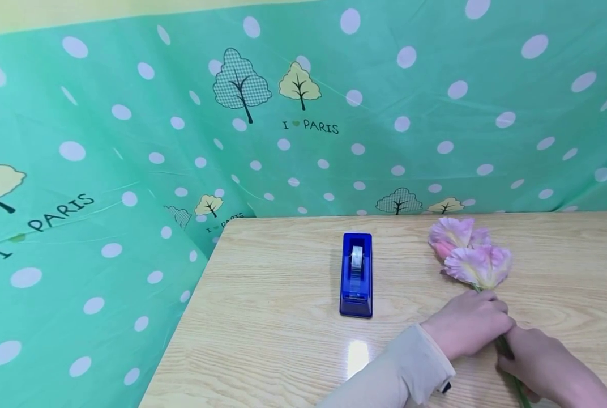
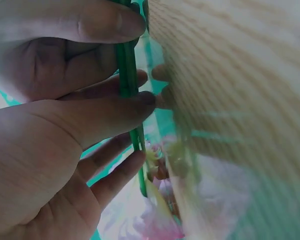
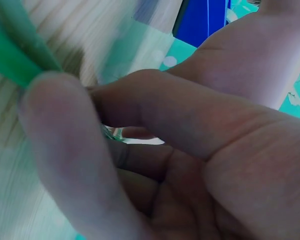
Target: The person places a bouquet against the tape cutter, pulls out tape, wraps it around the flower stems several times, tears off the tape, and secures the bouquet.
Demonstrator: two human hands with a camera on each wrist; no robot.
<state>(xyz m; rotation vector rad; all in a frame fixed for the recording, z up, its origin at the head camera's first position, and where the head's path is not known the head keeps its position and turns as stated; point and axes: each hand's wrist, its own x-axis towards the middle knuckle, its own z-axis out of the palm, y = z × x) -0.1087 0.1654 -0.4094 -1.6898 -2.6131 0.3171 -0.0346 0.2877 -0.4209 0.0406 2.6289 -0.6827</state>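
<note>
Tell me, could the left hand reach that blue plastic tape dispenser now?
Probably yes, though the left hand would first release the thin green flower stems; only pale wooden tabletop shows between hand and dispenser.

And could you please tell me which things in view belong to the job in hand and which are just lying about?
In the job:
ruffled pink-and-lilac flowers
slender green stems, held by the left hand and right hand

Apparently just about:
blue oblong tape dispenser, untouched, though it may have a use
green, pale-dotted cloth backdrop
pale wood-grain table, only a support
</note>
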